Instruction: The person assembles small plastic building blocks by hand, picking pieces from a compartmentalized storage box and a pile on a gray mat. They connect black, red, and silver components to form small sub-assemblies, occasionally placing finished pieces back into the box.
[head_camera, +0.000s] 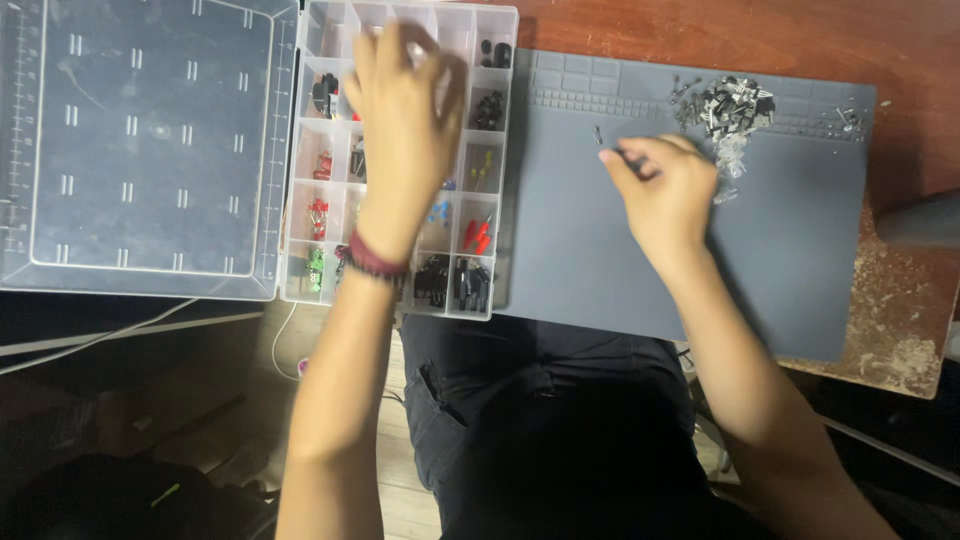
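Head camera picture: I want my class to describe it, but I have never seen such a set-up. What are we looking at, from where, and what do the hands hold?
The one picture comes from a camera worn on a person's head, looking down at their own two bare hands and lap. No machine is involved. On a reddish wooden table lies a clear plastic organiser box with many small compartments holding red, green, blue and black parts; its lid is folded open to the left. Beside it is a grey work mat with a pile of small dark and metal parts near its far edge. The left hand reaches into the box's upper compartments; what it holds is hidden. The right hand, over the mat, pinches something small and dark.
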